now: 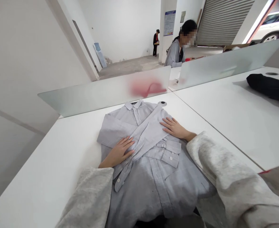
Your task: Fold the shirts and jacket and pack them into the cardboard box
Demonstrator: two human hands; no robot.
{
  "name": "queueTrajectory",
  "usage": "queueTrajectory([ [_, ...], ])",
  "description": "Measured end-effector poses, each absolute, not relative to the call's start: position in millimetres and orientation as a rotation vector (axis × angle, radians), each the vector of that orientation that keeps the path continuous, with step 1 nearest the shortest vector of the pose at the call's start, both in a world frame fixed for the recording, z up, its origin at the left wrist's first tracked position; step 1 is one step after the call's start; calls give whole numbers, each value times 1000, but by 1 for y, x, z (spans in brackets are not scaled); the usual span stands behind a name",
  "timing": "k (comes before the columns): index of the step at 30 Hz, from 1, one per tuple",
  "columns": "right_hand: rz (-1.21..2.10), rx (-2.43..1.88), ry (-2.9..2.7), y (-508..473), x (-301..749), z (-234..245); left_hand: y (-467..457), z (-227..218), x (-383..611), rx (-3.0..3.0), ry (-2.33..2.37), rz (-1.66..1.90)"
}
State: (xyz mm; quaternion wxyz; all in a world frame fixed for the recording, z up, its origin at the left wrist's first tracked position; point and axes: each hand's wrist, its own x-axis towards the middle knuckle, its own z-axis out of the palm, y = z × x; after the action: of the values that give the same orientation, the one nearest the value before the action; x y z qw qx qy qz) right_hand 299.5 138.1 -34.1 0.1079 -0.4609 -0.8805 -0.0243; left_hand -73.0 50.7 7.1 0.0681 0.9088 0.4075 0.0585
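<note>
Grey sleeves (236, 183), one pair, worn by the person; nearest the camera, reaching in from both lower corners. Shirt (139, 186), one, grey-blue, buttoned cuffs: laid front up on the white table (58, 161), collar pointed away, its two sleeves crossed over the chest. Left hand (117, 153): laid flat on the crossed sleeves, fingers extended, nothing gripped. Right hand (175, 128): rested palm down on the upper part of a shirt sleeve, near the shoulder, fingers straightened and slightly spread, nothing grasped. Frosted partition (94, 95): mounted along the far edge; a red shape (149, 88), blurred, is seen through it. Black cloth item (269, 87): placed on the adjoining tabletop (229, 117), well apart from the shirt. Co-worker (174, 53): seated beyond the partition, head lowered.
</note>
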Motion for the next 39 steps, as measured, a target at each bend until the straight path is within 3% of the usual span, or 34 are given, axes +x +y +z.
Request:
queueTrajectory([
  [9,-173,-1338,-2570,139,297,-40,31,8,-74,2808,1429,78],
  [22,-160,-1293,-2554,137,299,-41,-178,13,-109,2462,1716,134],
  [25,-107,-1271,-2547,136,300,-39,-211,1,-91,2197,1983,362],
  [30,10,-1219,-2455,130,302,-24,-237,-20,-75,1319,2359,1075],
  [35,345,-1239,-2063,95,316,24,-226,-30,-78,533,2136,1537],
  [39,715,-1245,-1792,24,350,62,-210,-33,-69,61,1838,1653],
])
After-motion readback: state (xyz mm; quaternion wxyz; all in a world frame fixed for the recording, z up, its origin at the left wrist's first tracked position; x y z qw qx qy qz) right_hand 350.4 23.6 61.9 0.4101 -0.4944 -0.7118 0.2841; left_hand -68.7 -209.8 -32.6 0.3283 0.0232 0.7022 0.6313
